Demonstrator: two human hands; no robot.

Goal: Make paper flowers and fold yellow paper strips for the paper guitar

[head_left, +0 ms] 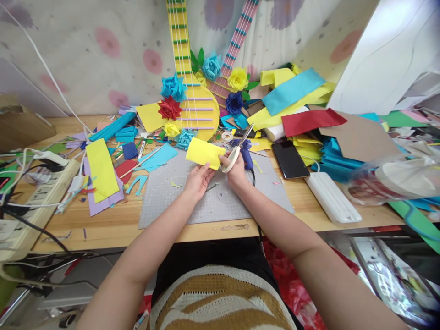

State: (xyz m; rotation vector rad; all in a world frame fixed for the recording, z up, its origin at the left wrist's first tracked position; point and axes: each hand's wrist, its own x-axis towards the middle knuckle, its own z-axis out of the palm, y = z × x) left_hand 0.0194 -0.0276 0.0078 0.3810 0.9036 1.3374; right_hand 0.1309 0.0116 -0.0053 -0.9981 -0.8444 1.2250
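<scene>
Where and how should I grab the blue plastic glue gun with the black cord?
Best take the glue gun by its handle, probably from the right: that part points toward you, ending in the black cord, while your right hand, holding white-handled metal scissors, crowds its left side.

sheet (203, 152): matt paper | scissors (233, 158): metal, plastic | phone (290, 159): glossy | tabletop (120, 224): wood

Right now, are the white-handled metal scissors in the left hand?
No, the right hand holds the scissors, while the left hand holds the yellow rectangular sheet.
</scene>
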